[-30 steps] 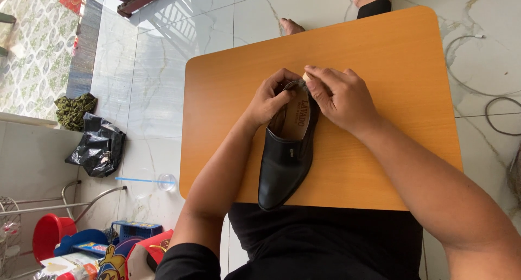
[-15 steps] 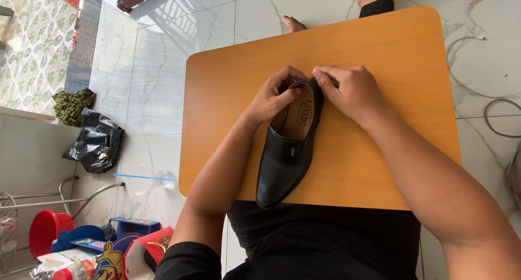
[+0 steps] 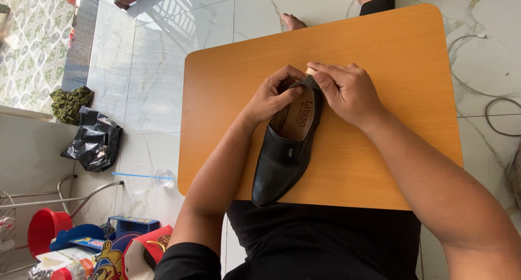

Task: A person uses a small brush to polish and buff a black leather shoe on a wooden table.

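Observation:
A black leather slip-on shoe (image 3: 282, 160) lies on an orange wooden table (image 3: 391, 57), toe pointing toward me and tan insole showing. My left hand (image 3: 271, 95) grips the heel rim on its left side. My right hand (image 3: 347, 90) is closed over the heel's back edge, pinching a small object with a tan end (image 3: 310, 72) against the collar. What that object is cannot be made out. Both forearms rest over the table's near edge.
White marble floor surrounds the table. A black plastic bag (image 3: 95, 141) and a green cloth (image 3: 69, 102) lie at left. A red bucket (image 3: 46, 228), a blue crate (image 3: 130, 226) and colourful clutter sit lower left. A cable (image 3: 496, 117) loops at right. Feet show beyond the table.
My right hand has slid from the shoe's right side up to the back of the heel. The left hand kept its grip on the heel rim. The shoe has barely shifted.

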